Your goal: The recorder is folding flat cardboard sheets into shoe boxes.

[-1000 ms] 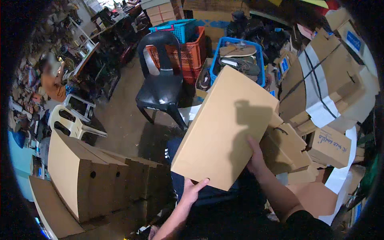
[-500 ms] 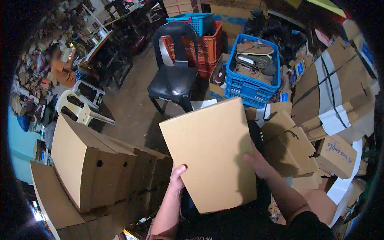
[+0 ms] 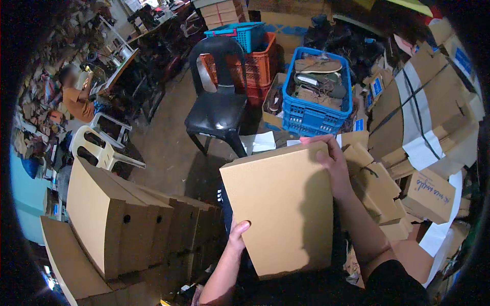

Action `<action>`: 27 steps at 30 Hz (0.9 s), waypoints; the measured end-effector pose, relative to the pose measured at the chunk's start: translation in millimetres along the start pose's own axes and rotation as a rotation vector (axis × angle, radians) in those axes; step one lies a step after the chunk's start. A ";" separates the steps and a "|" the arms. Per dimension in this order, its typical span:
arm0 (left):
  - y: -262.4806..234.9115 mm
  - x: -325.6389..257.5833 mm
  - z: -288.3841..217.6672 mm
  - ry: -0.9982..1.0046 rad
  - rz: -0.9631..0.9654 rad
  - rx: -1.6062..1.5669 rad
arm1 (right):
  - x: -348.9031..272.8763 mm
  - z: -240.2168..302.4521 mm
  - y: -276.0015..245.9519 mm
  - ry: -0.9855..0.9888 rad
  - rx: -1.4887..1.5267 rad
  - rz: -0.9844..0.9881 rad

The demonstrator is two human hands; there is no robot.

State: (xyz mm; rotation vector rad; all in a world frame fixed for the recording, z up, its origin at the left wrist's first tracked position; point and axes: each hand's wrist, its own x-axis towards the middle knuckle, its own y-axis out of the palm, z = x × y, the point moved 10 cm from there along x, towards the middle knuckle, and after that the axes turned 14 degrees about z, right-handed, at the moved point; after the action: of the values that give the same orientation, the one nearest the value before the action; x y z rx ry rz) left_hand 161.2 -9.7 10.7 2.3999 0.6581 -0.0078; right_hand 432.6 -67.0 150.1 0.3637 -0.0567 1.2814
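Note:
A plain brown cardboard box (image 3: 278,209) is held before me over my lap, its broad flat face toward me. My left hand (image 3: 238,234) grips its left edge low down, the thumb on the face and the fingers hidden underneath. Around the far right corner wraps my right hand (image 3: 333,160), its thumb on the face and its fingers over the far edge. A shadow falls on the box's right side. To the left stand several stacked brown boxes (image 3: 99,219), some with round holes.
Ahead is a black plastic chair (image 3: 217,112). Shoes fill a blue crate (image 3: 316,120) beyond the box. Orange crates (image 3: 263,64) stand behind the chair. Cardboard pieces (image 3: 375,188) lie to the right. A person (image 3: 76,97) sits far left near a cream chair (image 3: 99,148).
My right hand has slid from the box's right side up to its far right corner. The box has shifted slightly right and toward me.

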 end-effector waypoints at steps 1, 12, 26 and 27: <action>-0.9 -0.5 -2.5 0.025 0.004 0.005 | 0.3 3.5 -2.6 -0.020 -0.042 -0.031; 33.3 10.8 -21.4 0.238 0.093 0.050 | -12.9 -13.5 -40.1 0.031 -0.092 -0.123; 62.2 3.9 -67.3 0.374 0.128 0.265 | -13.1 -18.4 -60.9 -0.099 -0.096 0.009; 63.3 4.6 -66.3 0.373 0.131 0.263 | -14.6 -21.1 -69.1 -0.098 -0.098 0.006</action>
State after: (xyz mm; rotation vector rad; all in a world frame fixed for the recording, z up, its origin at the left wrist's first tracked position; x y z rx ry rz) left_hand 184.0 -11.0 99.6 2.7238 0.6994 0.4439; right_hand 490.1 -90.6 110.5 0.3419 -0.2038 1.2608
